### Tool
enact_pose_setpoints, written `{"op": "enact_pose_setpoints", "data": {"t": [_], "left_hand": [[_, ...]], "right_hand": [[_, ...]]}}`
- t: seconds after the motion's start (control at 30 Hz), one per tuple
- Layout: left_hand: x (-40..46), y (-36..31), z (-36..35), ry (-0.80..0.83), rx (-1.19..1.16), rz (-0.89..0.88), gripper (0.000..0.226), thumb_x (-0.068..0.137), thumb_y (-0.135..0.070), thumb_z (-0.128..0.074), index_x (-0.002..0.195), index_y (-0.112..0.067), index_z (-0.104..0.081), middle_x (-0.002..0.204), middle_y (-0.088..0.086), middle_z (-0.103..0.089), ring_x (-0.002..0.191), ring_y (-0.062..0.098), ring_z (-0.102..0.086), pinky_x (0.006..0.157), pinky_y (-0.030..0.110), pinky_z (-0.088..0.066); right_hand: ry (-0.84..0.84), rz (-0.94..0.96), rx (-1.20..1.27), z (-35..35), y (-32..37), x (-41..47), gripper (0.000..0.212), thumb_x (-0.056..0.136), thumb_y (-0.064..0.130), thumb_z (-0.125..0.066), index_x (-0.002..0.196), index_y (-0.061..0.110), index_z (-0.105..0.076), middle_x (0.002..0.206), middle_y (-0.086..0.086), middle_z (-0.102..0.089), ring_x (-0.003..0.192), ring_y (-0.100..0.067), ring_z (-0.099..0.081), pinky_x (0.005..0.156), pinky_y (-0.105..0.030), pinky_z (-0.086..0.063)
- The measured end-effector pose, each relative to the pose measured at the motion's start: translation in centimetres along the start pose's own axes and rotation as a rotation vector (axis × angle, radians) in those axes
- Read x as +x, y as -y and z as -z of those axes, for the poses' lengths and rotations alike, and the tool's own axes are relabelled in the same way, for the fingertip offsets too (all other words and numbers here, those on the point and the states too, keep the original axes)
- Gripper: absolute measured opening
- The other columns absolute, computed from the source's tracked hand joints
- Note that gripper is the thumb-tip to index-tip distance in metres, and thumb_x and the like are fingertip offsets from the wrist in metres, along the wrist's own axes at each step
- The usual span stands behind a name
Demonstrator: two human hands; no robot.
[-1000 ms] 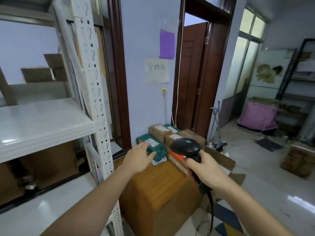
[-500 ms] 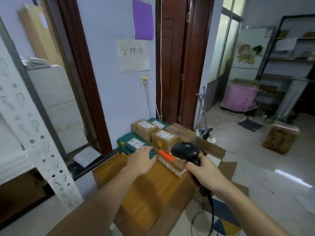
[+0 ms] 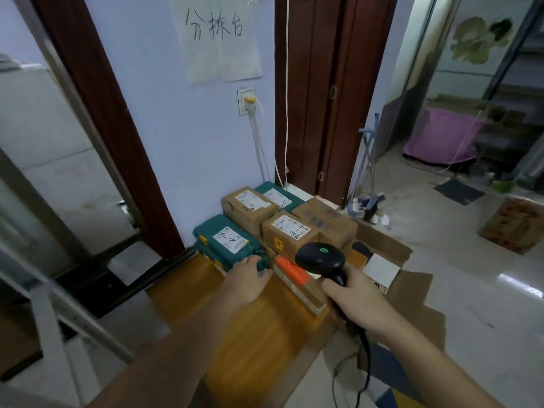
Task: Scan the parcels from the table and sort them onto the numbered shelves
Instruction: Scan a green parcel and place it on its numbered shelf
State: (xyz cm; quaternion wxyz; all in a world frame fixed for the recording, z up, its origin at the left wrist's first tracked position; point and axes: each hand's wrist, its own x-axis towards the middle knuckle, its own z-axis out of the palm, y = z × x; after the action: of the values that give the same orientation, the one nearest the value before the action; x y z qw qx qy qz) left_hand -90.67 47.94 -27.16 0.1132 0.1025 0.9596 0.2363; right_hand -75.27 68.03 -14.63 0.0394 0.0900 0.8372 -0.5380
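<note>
Several parcels crowd the far end of a low wooden table (image 3: 235, 328): a green bag parcel (image 3: 226, 241) with a white label at the front left, two brown boxes (image 3: 290, 232) with labels behind and beside it, another green parcel (image 3: 276, 195) at the back. My left hand (image 3: 245, 279) reaches over the table, fingers extended and touching the near edge of the front green parcel. My right hand (image 3: 357, 304) grips the handle of a black barcode scanner (image 3: 322, 257) with a green light, its head over the parcels.
A white metal shelf post (image 3: 44, 307) stands at the lower left. Opened cardboard (image 3: 382, 260) lies on the floor right of the table. A brown carton (image 3: 518, 225) sits on the floor at the right. The scanner cable (image 3: 365, 369) hangs down.
The view has swung away from the shelf and closed in on the table. My left hand has slid forward onto the green parcel's edge. The scanner stays in my right hand.
</note>
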Motion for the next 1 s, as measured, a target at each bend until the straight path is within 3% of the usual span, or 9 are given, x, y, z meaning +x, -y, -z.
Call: {"op": "enact_pose_setpoints", "data": {"t": [0.13,0.27,0.4,0.5,0.6,0.7,0.87,1.0], "left_hand": [[3.3,0.8,-0.9,-0.02,-0.066,0.103,0.063,0.103,-0.053,-0.055,0.154,-0.017,-0.046,0.154,0.006,-0.051,0.139,0.027,-0.048,0.114,0.043,-0.042],[5.3,2.3,-1.8,-0.05,-0.145,0.235,0.059,0.103,-0.049,-0.058,0.152,-0.018,-0.047,0.149,0.004,-0.056,0.133,0.024,-0.055,0.11,0.039,-0.046],[7.2,5.2,-2.6,-0.068,-0.27,0.389,0.058,0.1,-0.049,-0.063,0.148,-0.019,-0.05,0.141,0.0,-0.06,0.126,0.021,-0.061,0.106,0.04,-0.051],[9.1,8.0,-4.0,-0.11,-0.436,0.48,0.069,0.086,-0.066,-0.064,0.142,-0.027,-0.052,0.142,-0.004,-0.062,0.12,0.015,-0.065,0.101,0.041,-0.057],[10.2,8.8,-3.9,-0.135,-0.521,0.553,0.062,0.099,-0.044,-0.066,0.15,-0.015,-0.046,0.145,0.004,-0.056,0.13,0.026,-0.059,0.107,0.048,-0.053],[12.0,10.8,-4.8,-0.121,-0.583,0.636,0.069,0.098,-0.047,-0.067,0.151,-0.01,-0.042,0.149,0.011,-0.053,0.131,0.031,-0.057,0.107,0.051,-0.052],[14.7,11.9,-5.9,-0.136,-0.708,0.695,0.06,0.098,-0.046,-0.068,0.141,-0.007,-0.053,0.138,-0.001,-0.061,0.117,0.021,-0.064,0.1,0.041,-0.058],[16.7,12.2,-7.4,-0.169,-0.841,0.786,0.085,0.081,-0.063,-0.078,0.141,-0.006,-0.058,0.134,0.009,-0.069,0.11,0.026,-0.071,0.09,0.038,-0.062]], "right_hand": [[0.111,-0.01,-0.041,1.1,-0.3,5.8,0.008,0.094,0.015,-0.061,0.092,0.008,-0.057,0.057,-0.01,-0.059,0.049,-0.023,-0.054,0.047,-0.026,-0.045],[0.229,-0.057,-0.021,0.5,-1.2,11.6,0.02,0.095,0.017,-0.061,0.096,-0.004,-0.059,0.063,-0.013,-0.059,0.05,-0.024,-0.057,0.052,-0.035,-0.047],[0.33,-0.07,-0.01,-1.3,-1.9,15.9,0.006,0.095,0.014,-0.061,0.09,0.012,-0.059,0.061,-0.005,-0.059,0.046,-0.016,-0.056,0.049,-0.03,-0.048],[0.357,-0.099,-0.008,-2.6,-2.5,18.3,0.007,0.095,0.014,-0.062,0.092,0.008,-0.058,0.063,-0.008,-0.059,0.044,-0.017,-0.054,0.047,-0.03,-0.046],[0.34,-0.148,0.002,-3.5,-3.1,20.1,0.007,0.095,0.014,-0.062,0.099,0.009,-0.06,0.063,-0.007,-0.059,0.047,-0.018,-0.056,0.048,-0.03,-0.047],[0.332,-0.16,-0.017,-4.0,-4.0,21.8,0.004,0.095,0.015,-0.062,0.094,0.014,-0.058,0.059,-0.003,-0.06,0.048,-0.021,-0.058,0.053,-0.036,-0.048],[0.35,-0.159,-0.003,-4.9,-4.2,24.2,0.016,0.095,0.012,-0.061,0.083,0.019,-0.054,0.052,-0.003,-0.054,0.044,-0.021,-0.052,0.047,-0.034,-0.043],[0.406,-0.166,0.008,-5.9,-4.4,26.6,0.016,0.096,0.009,-0.061,0.083,0.015,-0.053,0.051,-0.005,-0.051,0.037,-0.017,-0.046,0.04,-0.028,-0.04]]}}
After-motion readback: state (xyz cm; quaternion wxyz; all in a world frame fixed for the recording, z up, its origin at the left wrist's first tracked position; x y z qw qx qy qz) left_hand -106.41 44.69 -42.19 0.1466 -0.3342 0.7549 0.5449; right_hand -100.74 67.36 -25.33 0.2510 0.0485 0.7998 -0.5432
